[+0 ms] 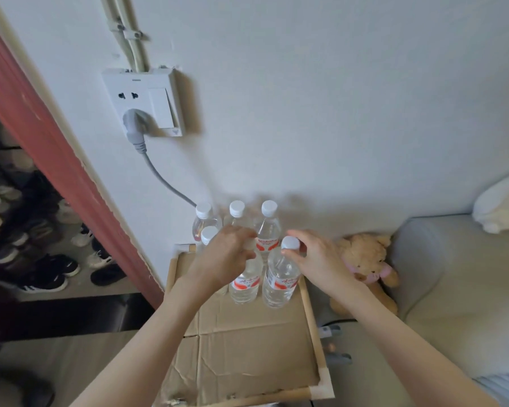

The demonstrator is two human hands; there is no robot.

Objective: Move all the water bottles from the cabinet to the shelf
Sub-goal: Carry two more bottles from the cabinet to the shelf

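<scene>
Several clear water bottles with white caps and red-and-white labels stand at the far end of a cardboard-topped cabinet (247, 348), against the wall. My left hand (229, 254) grips the neck of the front middle bottle (245, 284), hiding its cap. My right hand (315, 257) pinches the neck of the front right bottle (279, 280), just under its white cap. Behind them stand three more bottles: back left (204, 220), back middle (237, 214) and back right (268, 227). Another bottle (208, 235) stands at front left, partly hidden by my left hand.
A brown teddy bear (365, 265) leans beside the cabinet on the right, next to a grey bed (459, 289) with a white plush toy (503, 207). A wall socket (143, 102) with a grey cable hangs above the bottles. Shoes (41, 259) fill a rack at left.
</scene>
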